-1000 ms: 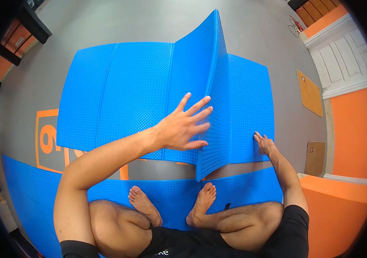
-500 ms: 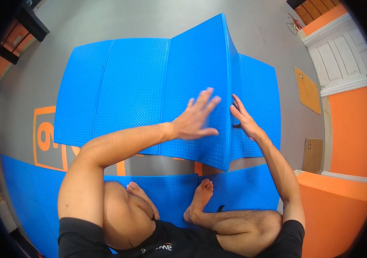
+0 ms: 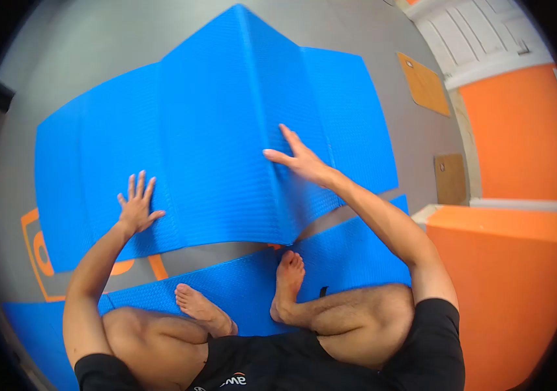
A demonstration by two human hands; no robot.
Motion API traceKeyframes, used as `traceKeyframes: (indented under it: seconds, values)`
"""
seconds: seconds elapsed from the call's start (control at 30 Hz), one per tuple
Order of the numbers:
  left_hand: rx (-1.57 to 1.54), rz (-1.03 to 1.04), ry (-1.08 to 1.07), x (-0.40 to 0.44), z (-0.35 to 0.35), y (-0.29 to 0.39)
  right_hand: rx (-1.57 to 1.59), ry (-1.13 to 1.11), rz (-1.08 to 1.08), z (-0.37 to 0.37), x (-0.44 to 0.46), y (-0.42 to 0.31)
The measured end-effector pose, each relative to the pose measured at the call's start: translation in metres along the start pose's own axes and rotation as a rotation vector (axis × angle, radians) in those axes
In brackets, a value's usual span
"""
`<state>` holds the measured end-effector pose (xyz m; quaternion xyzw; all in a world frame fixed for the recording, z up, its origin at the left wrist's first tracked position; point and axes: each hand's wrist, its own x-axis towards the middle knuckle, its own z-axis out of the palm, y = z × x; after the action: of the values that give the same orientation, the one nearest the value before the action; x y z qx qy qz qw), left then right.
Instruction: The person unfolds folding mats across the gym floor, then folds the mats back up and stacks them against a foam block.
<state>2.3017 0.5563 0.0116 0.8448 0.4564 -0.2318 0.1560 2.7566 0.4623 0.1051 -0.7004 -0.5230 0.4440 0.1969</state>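
A blue textured folding mat (image 3: 213,143) lies before me, with two of its panels raised into a tent-like ridge. My left hand (image 3: 137,207) rests palm down on a flatter panel left of the ridge, fingers spread. On the right slope, close to the crest, is my right hand (image 3: 301,159), its thumb and fingers apart and touching the surface. Neither hand grips anything. The underside of the ridge is hidden.
A second blue mat (image 3: 356,254) lies under my bare feet (image 3: 203,309). The grey floor (image 3: 102,45) carries orange markings (image 3: 34,251). To the right are an orange block (image 3: 493,280), wooden boards (image 3: 424,85) and a white door (image 3: 487,32).
My left hand has moved left, from the raised panel to a flatter one. The ridge has opened wider and its right side slopes more gently. My view has turned.
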Motion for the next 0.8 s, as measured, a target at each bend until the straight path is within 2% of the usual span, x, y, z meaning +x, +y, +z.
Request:
traceKeyframes:
  seconds: [0.2, 0.43, 0.63, 0.8]
  values:
    - [0.031, -0.022, -0.005, -0.034, 0.036, -0.047, -0.275, -0.053, 0.238, 0.033, -0.002, 0.013]
    - [0.004, -0.107, -0.092, -0.055, 0.042, -0.078, -0.525, -0.281, 0.128, 0.059, 0.011, 0.062]
    - [0.075, -0.084, -0.015, -0.073, 0.068, -0.106, -0.882, -0.459, 0.020, 0.076, -0.004, 0.059]
    - [0.035, -0.046, 0.004, -0.080, 0.076, -0.112, -1.109, -0.512, -0.211, 0.073, -0.027, 0.069]
